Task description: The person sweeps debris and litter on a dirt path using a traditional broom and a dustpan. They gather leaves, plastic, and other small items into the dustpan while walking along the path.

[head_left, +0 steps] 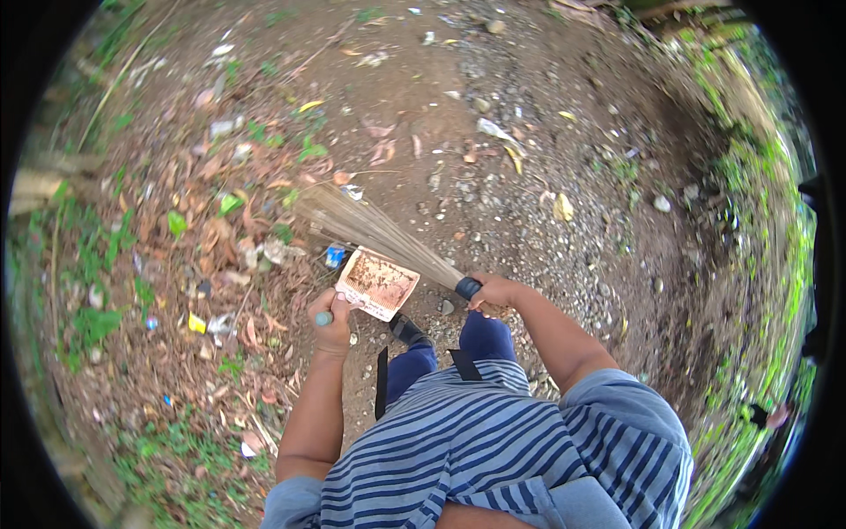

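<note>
Left hand [332,331] is closing round the near corner of a shallow dustpan [381,284], thumb pressing on its rim, with a blue-green handle end [323,318] poking out of the fist. Over on the other side, the right hand [496,294] is gripping a stick broom [379,234] at its dark binding [468,287], fingers wrapping fully around. And the broom is slanting away to the upper left, its bristles fanning out toward a spread of dry brown leaves [216,238]. Sitting between the left hand and the broom, that dustpan is showing a pale face blotched with reddish-brown dirt; whether it is touching the ground, I cannot tell. Just beside its far left corner, a blue wrapper [334,256] is lying near the bristles. Further left, a yellow scrap [196,324] is resting among the litter, while gravel [520,229] is covering the ground to the right, a pale yellow piece [562,207] lying on it. Below the pan, a dark shoe [408,329] is peeking out, blue trousers [486,338] and a striped shirt [458,432] filling the near view, and green grass [749,370] is lining the far right.
</note>
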{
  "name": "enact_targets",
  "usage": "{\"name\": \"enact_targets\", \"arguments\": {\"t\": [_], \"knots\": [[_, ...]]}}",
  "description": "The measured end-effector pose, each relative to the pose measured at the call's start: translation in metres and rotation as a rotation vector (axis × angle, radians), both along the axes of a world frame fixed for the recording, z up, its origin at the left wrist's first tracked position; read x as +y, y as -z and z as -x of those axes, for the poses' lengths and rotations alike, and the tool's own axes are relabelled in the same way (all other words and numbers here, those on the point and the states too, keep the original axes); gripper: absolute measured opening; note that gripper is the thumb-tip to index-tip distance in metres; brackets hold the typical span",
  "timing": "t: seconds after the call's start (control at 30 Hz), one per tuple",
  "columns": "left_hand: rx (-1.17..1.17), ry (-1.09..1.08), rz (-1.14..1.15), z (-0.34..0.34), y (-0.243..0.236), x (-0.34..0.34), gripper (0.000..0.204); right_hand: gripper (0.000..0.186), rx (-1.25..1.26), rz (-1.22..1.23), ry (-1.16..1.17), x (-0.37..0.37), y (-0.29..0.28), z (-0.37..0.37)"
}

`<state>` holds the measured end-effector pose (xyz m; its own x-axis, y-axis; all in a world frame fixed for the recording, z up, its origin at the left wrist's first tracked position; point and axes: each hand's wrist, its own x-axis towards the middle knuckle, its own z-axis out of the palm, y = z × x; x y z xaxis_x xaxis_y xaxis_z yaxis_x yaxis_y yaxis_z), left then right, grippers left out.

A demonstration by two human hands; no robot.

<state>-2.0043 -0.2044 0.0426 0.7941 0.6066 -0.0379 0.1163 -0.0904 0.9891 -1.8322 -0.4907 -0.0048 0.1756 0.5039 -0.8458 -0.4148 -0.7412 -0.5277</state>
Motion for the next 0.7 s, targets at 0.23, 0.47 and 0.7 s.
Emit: {"name": "enact_targets", "arguments": {"t": [0.23,0.47,0.7], "knots": [[-0.097,0.221,0.005,-0.121,0.02,-0.066,0.032,0.042,-0.098,0.289,0.791,-0.181,0.029,-0.029],[-0.048,0.31,-0.089,-0.224,0.036,-0.148,0.029,0.02,0.327,0.298,1.473,-0.29,0.055,-0.111],[0.048,0.339,-0.175,-0.288,0.069,-0.202,0.024,0.015,0.493,0.217,1.035,-0.249,0.058,-0.129]]}}
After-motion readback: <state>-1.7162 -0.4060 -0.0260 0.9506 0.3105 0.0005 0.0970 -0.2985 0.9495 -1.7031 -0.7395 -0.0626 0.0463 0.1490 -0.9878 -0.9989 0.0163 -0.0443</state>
